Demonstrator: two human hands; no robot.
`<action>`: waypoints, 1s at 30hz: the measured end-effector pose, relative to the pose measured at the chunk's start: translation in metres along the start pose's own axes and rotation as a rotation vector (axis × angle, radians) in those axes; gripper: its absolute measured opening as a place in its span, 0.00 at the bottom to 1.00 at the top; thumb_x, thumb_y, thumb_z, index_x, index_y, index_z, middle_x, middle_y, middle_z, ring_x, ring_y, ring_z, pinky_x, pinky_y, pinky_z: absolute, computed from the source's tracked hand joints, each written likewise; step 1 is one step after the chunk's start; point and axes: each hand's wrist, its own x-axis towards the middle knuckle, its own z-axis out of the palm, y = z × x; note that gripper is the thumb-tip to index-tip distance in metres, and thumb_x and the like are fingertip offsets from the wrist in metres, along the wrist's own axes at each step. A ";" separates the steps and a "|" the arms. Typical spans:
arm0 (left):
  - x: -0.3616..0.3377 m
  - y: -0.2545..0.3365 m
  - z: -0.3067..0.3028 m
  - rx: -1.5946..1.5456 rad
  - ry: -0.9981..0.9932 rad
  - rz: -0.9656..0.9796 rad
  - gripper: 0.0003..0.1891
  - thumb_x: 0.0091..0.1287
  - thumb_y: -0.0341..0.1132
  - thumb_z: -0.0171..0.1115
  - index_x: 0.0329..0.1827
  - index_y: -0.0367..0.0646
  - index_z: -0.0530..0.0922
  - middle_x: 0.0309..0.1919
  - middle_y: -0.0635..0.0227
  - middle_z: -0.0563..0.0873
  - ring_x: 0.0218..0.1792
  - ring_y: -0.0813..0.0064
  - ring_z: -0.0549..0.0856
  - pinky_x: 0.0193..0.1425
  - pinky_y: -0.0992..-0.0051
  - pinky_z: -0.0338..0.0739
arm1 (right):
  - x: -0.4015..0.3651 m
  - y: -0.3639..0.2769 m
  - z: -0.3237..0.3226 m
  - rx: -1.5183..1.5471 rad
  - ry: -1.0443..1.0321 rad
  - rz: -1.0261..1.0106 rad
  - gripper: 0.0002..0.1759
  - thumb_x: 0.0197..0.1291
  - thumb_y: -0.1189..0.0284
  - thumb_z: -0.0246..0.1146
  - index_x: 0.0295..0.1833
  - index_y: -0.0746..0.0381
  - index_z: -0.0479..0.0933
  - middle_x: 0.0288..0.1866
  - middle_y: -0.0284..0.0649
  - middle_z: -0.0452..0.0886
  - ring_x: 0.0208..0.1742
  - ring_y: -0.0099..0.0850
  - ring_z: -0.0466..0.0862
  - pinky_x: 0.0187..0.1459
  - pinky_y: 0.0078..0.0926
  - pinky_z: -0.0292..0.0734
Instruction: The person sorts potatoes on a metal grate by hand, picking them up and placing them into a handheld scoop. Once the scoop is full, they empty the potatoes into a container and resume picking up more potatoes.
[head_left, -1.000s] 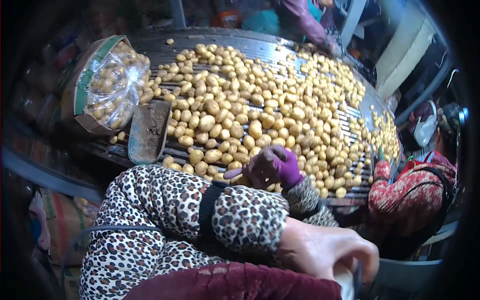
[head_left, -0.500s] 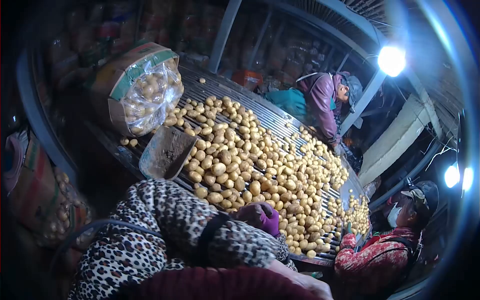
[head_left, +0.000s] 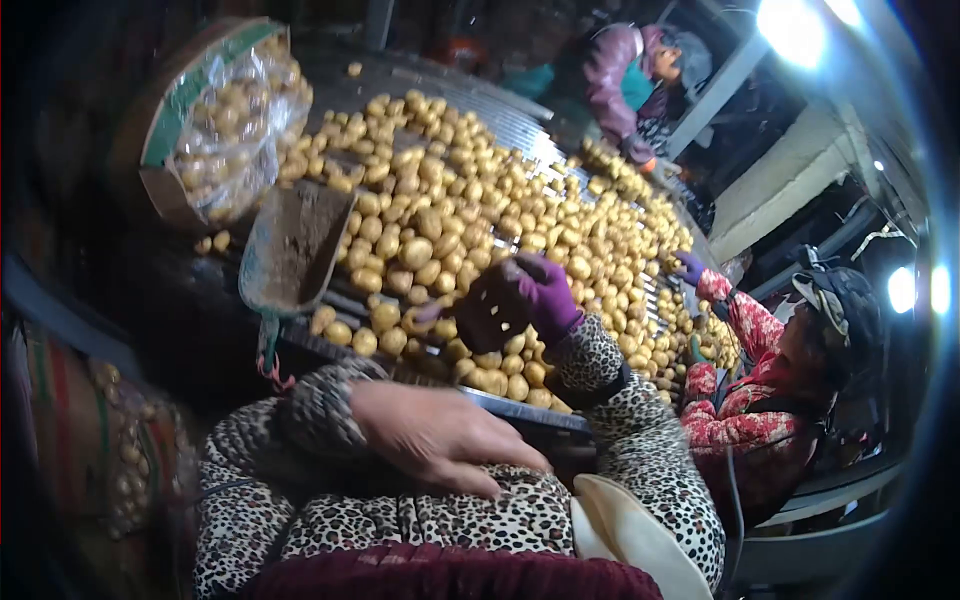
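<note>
My left hand [head_left: 445, 435] is bare and lies over the front of my leopard-print clothing, its fingers stretched out with nothing in them. My right hand [head_left: 520, 298] wears a purple glove with a dark, dirty-looking part. It is over the near side of a spread of potatoes [head_left: 425, 225], and one finger sticks out to the left beside a potato. Motion blurs this hand, and its other fingers are hard to make out; I see nothing clearly held. The potatoes lie on a slatted metal table [head_left: 350, 90].
A dirty metal scoop [head_left: 300, 245] rests at the table's left edge. Behind it stands a plastic-lined box [head_left: 165, 120] of potatoes. One person [head_left: 615, 85] works at the far side, another in red-patterned sleeves [head_left: 750, 320] at the right. More bagged potatoes [head_left: 130, 465] are at lower left.
My view has shifted, and the table now sits higher and further left. My left arm has drawn back from the right to my front. My gloved right hand has moved up over the potatoes.
</note>
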 end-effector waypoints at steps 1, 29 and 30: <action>-0.020 0.001 -0.006 -0.039 0.086 -0.133 0.24 0.71 0.37 0.60 0.67 0.37 0.71 0.58 0.51 0.81 0.59 0.55 0.80 0.64 0.65 0.73 | 0.000 0.005 0.010 0.128 0.049 0.001 0.17 0.68 0.62 0.63 0.48 0.67 0.78 0.38 0.40 0.85 0.38 0.27 0.85 0.38 0.24 0.82; -0.043 -0.154 0.028 -1.119 1.189 -0.356 0.15 0.71 0.43 0.61 0.55 0.45 0.77 0.46 0.70 0.84 0.46 0.76 0.84 0.55 0.67 0.80 | -0.057 -0.013 0.011 0.427 0.340 0.053 0.29 0.75 0.52 0.45 0.54 0.70 0.75 0.48 0.44 0.83 0.47 0.32 0.83 0.52 0.30 0.80; -0.042 -0.151 0.028 -1.110 1.186 -0.362 0.15 0.70 0.42 0.62 0.54 0.45 0.77 0.46 0.71 0.84 0.46 0.77 0.84 0.55 0.69 0.79 | -0.058 -0.012 0.010 0.423 0.332 0.049 0.30 0.75 0.51 0.44 0.54 0.70 0.75 0.48 0.44 0.83 0.47 0.31 0.83 0.52 0.30 0.79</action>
